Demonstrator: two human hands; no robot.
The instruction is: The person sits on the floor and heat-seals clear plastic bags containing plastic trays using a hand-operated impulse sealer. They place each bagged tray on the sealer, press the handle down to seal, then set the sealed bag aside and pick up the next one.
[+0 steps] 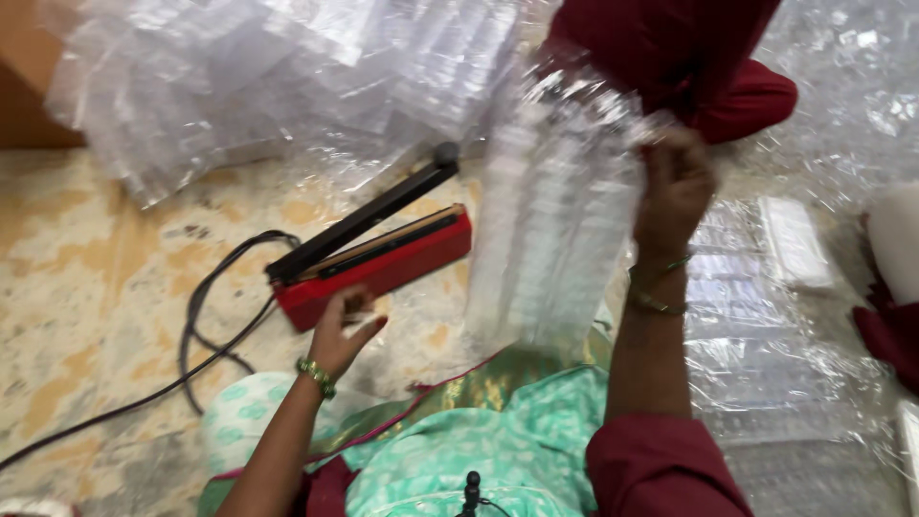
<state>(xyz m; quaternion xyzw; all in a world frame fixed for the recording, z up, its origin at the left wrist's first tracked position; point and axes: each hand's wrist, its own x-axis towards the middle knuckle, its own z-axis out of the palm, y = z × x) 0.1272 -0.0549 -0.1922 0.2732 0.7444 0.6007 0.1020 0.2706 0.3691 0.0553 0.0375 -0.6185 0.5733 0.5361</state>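
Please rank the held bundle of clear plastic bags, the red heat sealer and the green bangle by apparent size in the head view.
1. Bundle of clear plastic bags, though it is held nearer the camera
2. Red heat sealer
3. Green bangle

Right hand raised, gripping the top edge of a clear plastic bag strip that hangs down blurred above the lap. Left hand lower, fingers curled just beside the near end of a red heat sealer, its black arm lifted. Black cord trails from the sealer across the stained floor. Heap of clear plastic bags lies behind the sealer.
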